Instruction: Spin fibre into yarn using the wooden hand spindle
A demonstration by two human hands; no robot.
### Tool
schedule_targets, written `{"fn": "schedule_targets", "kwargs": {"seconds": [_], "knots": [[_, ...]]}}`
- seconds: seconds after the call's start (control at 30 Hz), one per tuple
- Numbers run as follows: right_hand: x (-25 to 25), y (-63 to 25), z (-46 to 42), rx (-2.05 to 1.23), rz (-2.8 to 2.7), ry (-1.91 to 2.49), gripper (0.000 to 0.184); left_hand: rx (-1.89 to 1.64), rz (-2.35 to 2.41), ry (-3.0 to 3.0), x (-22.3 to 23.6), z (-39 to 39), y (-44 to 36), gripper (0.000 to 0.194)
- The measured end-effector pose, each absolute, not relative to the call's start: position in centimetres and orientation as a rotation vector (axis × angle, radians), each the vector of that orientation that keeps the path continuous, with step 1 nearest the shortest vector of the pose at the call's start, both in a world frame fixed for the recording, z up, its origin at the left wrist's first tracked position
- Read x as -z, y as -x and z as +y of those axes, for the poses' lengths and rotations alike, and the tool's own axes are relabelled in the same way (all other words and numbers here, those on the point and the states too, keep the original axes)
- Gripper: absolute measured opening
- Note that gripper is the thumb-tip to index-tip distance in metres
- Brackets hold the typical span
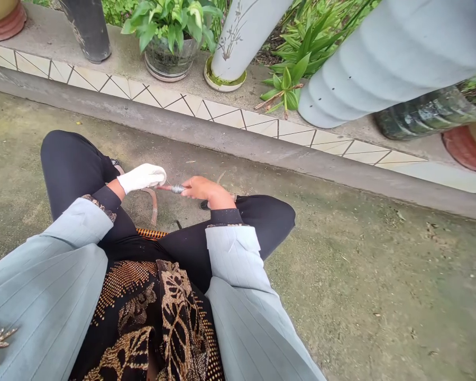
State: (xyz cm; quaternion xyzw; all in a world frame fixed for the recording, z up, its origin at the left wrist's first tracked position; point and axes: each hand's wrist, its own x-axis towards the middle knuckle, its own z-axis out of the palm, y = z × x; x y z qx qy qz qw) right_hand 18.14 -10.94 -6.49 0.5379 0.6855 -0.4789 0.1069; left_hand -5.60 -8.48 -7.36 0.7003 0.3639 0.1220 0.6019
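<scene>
My left hand (143, 177) wears a white glove, and its fingers are pinched together. From its fingertips a thin strand of wire seems to run towards a coil of silver wire (177, 188). That coil is wound round a thin reddish-brown stick (164, 187), lying level between my hands. My bare right hand (202, 189) closes round the stick's right end, just beside the coil; its fingertips partly hide that end. A curved brownish strip (154, 203) hangs or lies below my left hand, between my knees; where it begins is hidden.
Ahead runs a low concrete ledge (130, 108) with a tiled edge. On it stand a potted plant (172, 53), a white column-like pot (238, 42), a large ribbed grey pillar (381, 63) and a dark plastic container (428, 114). Concrete ground (360, 264) extends to the right.
</scene>
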Motion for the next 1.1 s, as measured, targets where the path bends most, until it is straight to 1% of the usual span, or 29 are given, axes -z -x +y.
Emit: {"fn": "schedule_targets", "kwargs": {"seconds": [0.1,0.13,0.17,0.2,0.27,0.33,0.4,0.47,0.53,0.6,0.67,0.7,0.73,0.8,0.87,0.93,1.0,1.03,1.1], "knots": [[5.5,-18.2,-11.4,1.95,1.926,-1.113,0.011,-0.242,0.842,-1.655,7.7,-8.3,5.6,0.027],[5.3,-18.4,-11.5,2.094,1.965,-1.078,0.014,-0.252,0.848,-1.627,7.9,-8.4,5.5,0.027],[5.0,-18.6,-11.5,2.218,2.031,-1.135,0.017,-0.273,0.853,-1.587,8.2,-8.5,5.3,0.028],[4.9,-18.9,-11.4,2.33,2.101,-1.28,0.019,-0.292,0.857,-1.548,8.5,-8.6,5.2,0.029],[4.9,-19.3,-11.2,2.493,2.185,-1.72,0.021,-0.29,0.859,-1.516,9.1,-8.9,4.9,0.029],[5.3,-19.7,-10.8,2.556,2.155,-2.159,0.022,-0.238,0.83,-1.56,9.3,-9.2,4.7,0.028],[6.0,-20.1,-10.3,2.47,2.05,-2.494,0.02,-0.182,0.759,-1.594,9.1,-9.4,4.6,0.028],[6.9,-20.4,-9.7,2.212,1.938,-2.672,0.016,-0.17,0.694,-1.585,8.6,-9.6,4.6,0.029],[7.5,-20.6,-9.3,1.888,1.913,-2.696,0.011,-0.211,0.676,-1.579,8.0,-9.5,4.8,0.029],[7.8,-20.5,-9.2,1.56,1.989,-2.607,0.01,-0.297,0.702,-1.574,7.5,-9.3,5.2,0.028],[7.7,-20.1,-9.4,1.298,2.071,-2.407,0.011,-0.37,0.744,-1.569,7.2,-8.9,5.6,0.029],[7.5,-19.7,-9.7,1.241,2.084,-2.25,0.011,-0.391,0.771,-1.582,7.1,-8.8,5.9,0.029],[7.2,-19.4,-9.9,1.251,2.071,-2.067,0.011,-0.403,0.8,-1.614,7.1,-8.7,6.1,0.028],[6.7,-18.6,-10.5,1.437,1.987,-1.657,0.009,-0.404,0.849,-1.723,7.0,-8.6,6.3,0.027],[6.1,-18.1,-11.0,1.701,1.889,-1.276,0.008,-0.381,0.881,-1.815,6.9,-8.5,6.2,0.027],[5.5,-18.1,-11.4,1.954,1.89,-1.028,0.012,-0.37,0.894,-1.823,7.1,-8.6,5.9,0.026],[5.1,-18.5,-11.5,2.221,2.022,-1.041,0.019,-0.383,0.891,-1.754,7.6,-8.7,5.4,0.026],[5.0,-18.9,-11.4,2.359,2.105,-1.17,0.022,-0.38,0.879,-1.704,7.9,-8.8,5.2,0.026],[5.2,-19.6,-11.1,2.541,2.208,-1.659,0.024,-0.318,0.849,-1.623,8.5,-9.1,4.8,0.027]]}}
